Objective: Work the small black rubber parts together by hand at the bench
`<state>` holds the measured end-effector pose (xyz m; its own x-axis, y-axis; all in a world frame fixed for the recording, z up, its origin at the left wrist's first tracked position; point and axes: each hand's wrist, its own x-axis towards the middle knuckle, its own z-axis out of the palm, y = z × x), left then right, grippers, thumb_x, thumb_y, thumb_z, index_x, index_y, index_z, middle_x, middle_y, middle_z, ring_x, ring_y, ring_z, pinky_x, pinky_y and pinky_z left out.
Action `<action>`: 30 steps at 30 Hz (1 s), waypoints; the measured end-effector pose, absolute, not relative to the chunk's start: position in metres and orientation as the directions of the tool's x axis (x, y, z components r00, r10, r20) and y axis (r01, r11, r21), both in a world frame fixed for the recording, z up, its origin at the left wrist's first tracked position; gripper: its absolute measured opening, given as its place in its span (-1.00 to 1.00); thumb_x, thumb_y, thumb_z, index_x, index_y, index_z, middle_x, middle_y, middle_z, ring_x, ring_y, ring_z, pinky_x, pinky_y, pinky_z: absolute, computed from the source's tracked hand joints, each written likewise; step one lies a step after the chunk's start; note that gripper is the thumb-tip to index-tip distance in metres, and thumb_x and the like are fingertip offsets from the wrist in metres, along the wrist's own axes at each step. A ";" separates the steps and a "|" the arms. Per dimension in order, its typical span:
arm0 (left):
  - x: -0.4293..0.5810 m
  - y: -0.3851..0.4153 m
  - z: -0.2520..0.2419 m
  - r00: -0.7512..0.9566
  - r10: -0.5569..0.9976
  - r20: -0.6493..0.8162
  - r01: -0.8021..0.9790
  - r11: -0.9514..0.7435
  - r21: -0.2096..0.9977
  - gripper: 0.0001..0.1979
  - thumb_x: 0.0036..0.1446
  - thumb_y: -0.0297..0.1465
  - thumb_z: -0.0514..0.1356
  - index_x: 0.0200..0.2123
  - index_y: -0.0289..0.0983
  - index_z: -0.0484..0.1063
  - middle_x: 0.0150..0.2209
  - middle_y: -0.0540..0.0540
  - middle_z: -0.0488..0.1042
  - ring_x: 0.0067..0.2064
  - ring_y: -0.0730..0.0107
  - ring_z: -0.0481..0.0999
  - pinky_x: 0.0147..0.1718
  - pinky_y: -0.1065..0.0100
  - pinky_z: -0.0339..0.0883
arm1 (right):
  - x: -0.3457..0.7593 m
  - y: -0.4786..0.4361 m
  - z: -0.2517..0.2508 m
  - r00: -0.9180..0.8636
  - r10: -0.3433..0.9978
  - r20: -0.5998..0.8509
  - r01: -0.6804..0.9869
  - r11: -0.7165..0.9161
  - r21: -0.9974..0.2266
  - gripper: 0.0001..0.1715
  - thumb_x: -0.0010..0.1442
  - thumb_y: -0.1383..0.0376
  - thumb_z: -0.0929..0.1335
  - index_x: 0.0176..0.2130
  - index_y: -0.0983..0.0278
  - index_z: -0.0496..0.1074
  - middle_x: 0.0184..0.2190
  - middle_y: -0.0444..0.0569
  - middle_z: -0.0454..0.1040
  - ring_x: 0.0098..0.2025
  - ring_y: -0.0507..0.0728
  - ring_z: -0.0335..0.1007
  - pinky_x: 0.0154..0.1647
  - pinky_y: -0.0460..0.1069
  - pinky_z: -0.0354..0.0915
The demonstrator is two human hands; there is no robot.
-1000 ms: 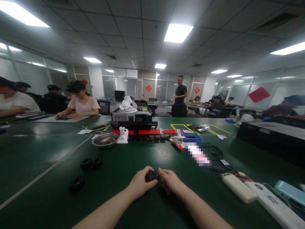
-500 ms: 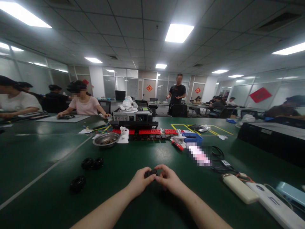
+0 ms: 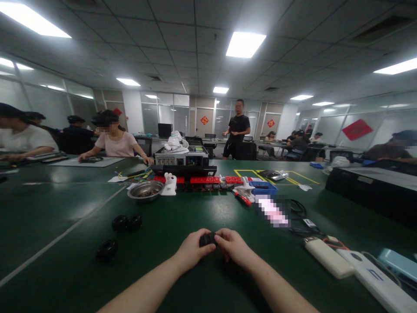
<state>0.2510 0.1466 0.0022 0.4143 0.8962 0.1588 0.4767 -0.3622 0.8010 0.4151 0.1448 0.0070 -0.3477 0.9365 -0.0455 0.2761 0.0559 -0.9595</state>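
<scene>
Low over the green table (image 3: 156,234), my left hand (image 3: 189,251) is closed around a small black block-like part (image 3: 206,240), thumb in front and fingers behind. The thumb and fingertips of my right hand (image 3: 233,248) pinch together at the part's right end. Its exact kind cannot be made out, and my fingers hide its edges. To the left lie three shiny black ring-shaped pieces: one nearer (image 3: 107,249), and a pair (image 3: 120,223) side by side farther back.
A metal bowl (image 3: 134,195) of small bits stands ahead, near white clips (image 3: 169,186), a red strip (image 3: 203,179), a red-handled tool (image 3: 243,199) and a blue tray (image 3: 270,189). Cables, a cream power bank (image 3: 329,258) and a pixelated phone (image 3: 272,211) lie right. Several people sit around.
My right fingers have drawn in against the part's right end, and more of the part's face shows. The standing person across the room has shifted slightly left.
</scene>
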 end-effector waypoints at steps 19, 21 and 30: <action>0.253 0.142 0.002 0.385 0.909 0.161 0.581 -0.374 0.722 -0.62 -0.19 -0.25 0.19 -0.24 -0.21 0.23 -0.39 0.02 0.37 -0.38 0.40 0.33 -0.45 0.45 0.14 | 0.413 0.150 -0.002 -0.248 0.938 -0.241 0.300 -0.162 -0.940 -0.56 0.06 0.00 0.12 -0.46 0.32 0.21 -0.76 -0.21 0.21 -0.79 -0.06 0.08 -0.85 -0.15 0.13; 0.253 0.143 0.000 0.384 0.910 0.155 0.595 -0.372 0.712 -0.59 -0.21 -0.23 0.20 -0.24 -0.21 0.24 -0.38 0.02 0.38 -0.37 0.38 0.34 -0.44 0.44 0.15 | 0.413 0.151 -0.004 -0.261 0.941 -0.216 0.299 -0.134 -0.945 -0.56 0.02 -0.01 0.15 -0.49 0.32 0.20 -0.75 -0.21 0.20 -0.78 -0.07 0.08 -0.84 -0.16 0.13; 0.252 0.150 -0.004 0.376 0.907 0.192 0.383 -0.341 0.859 -0.61 -0.03 -0.10 0.02 -0.36 -0.33 0.34 -0.46 -0.03 0.37 -0.43 0.41 0.32 -0.47 0.45 0.14 | 0.418 0.143 0.011 -0.347 0.925 0.152 0.270 0.254 -0.929 -0.59 -0.07 0.26 0.32 -0.16 0.32 0.32 -0.39 -0.05 0.38 -0.45 0.02 0.27 -0.54 -0.10 0.23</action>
